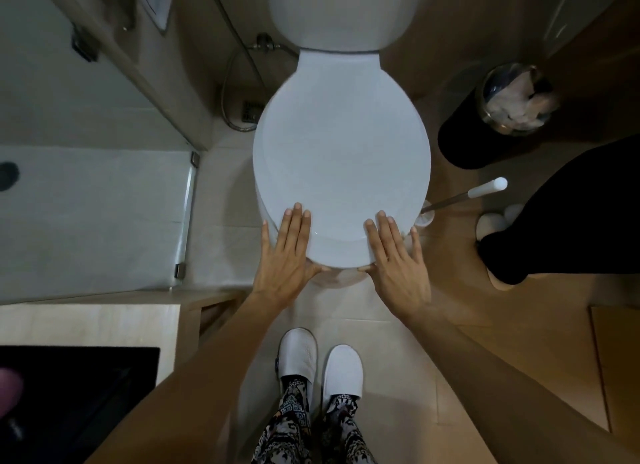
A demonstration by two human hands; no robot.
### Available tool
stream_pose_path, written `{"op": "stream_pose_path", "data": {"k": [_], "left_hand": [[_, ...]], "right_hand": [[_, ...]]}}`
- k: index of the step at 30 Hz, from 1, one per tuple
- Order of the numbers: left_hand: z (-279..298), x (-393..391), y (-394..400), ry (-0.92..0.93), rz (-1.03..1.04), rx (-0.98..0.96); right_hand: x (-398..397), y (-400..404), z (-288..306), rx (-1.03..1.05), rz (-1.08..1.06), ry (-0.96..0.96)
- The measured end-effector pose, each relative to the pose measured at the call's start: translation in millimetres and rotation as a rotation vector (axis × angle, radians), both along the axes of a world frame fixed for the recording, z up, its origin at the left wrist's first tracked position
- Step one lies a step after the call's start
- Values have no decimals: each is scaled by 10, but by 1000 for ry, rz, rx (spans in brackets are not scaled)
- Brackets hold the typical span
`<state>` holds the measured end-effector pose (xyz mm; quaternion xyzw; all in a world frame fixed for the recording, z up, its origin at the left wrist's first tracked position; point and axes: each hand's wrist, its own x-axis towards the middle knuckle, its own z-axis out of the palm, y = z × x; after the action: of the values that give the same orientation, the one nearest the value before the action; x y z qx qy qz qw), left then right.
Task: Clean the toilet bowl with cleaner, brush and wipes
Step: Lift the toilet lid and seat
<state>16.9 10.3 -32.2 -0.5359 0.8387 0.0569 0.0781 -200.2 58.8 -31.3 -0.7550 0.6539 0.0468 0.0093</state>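
Toilet lid (341, 159) is down, covering the bowl, so cleaning hasn't started. Left hand (289, 252) and right hand (396, 256) lie flat at the lid's front edge, one per side, fingers spread on top, thumbs hooked under the rim. Probably set to lift it evenly. Neither hand is closed around anything. Brush (464, 197) leans in its holder at the toilet's right side, within reach. Waste bin (512, 96) sits further right. No cleaner or wipes visible.

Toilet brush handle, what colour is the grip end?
White grip on the toilet brush handle, with a darker metallic shaft below it; it shows best in the head view, right of the bowl.
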Motion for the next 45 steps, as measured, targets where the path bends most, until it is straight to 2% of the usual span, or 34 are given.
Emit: {"op": "stream_pose_path", "data": {"k": [10,14,23,31,37,45], "left_hand": [[1121,-39,-630,156,-31,19],[1724,-126,-1094,187,-28,42],[2542,-368,-2120,238,62,18],[2882,-580,-3197,349,109,63],[3016,-694,-3915,290,96,23],[3031,-817,-4449,310,144,93]], "right_hand": [[-72,-552,1189,-79,-49,-105],[-81,-958,1653,-79,-121,-193],[-180,-2064,2415,-141,-196,-267],[-380,-3204,2863,-77,-197,-371],[-515,-3955,2975,-15,-207,-337],[-620,-4545,2992,41,-195,-362]]}}
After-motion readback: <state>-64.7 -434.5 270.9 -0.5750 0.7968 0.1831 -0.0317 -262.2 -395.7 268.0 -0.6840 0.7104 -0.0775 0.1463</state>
